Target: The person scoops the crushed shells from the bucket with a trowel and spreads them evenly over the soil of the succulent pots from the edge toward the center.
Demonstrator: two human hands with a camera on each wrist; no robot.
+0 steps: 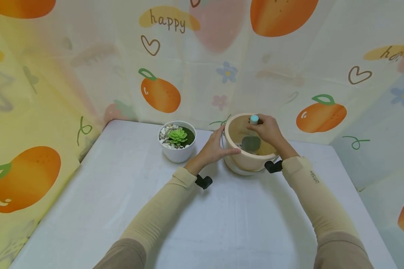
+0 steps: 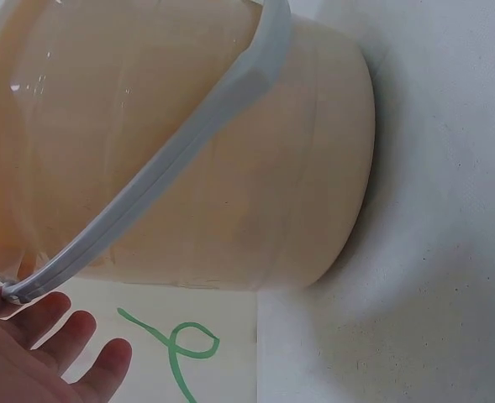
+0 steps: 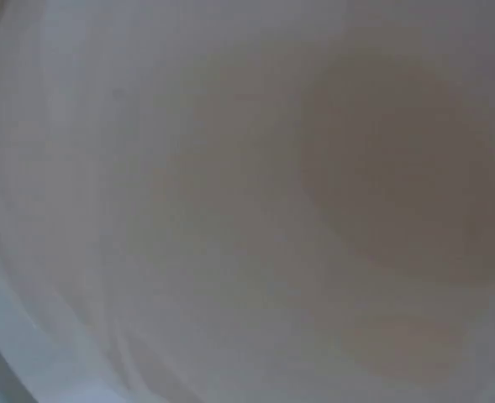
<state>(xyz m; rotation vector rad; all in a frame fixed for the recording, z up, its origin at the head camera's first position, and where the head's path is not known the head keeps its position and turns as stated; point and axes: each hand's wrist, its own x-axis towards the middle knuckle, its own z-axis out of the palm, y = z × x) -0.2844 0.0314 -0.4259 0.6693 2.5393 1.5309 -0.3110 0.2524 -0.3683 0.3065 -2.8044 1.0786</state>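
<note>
A beige plastic bucket (image 1: 252,162) with a pale grey handle (image 2: 171,159) stands at the back of the table. My left hand (image 1: 215,147) rests against its left side, thumb along the front rim. Its fingers (image 2: 62,336) are loosely spread near the handle's pivot in the left wrist view. Over the bucket's mouth, my right hand (image 1: 267,129) pinches a light blue handle end (image 1: 254,119). Below it inside the bucket shows a dark grey-green flat piece (image 1: 250,143); whether the two are joined, I cannot tell. Blurred beige bucket wall (image 3: 230,168) fills the right wrist view.
Left of the bucket is a white pot (image 1: 178,154) holding a green succulent (image 1: 178,136), white pebbles and dark green filling. Both stand on a white-covered table (image 1: 205,224). A fruit-printed cloth (image 1: 195,89) hangs right behind the table's back edge.
</note>
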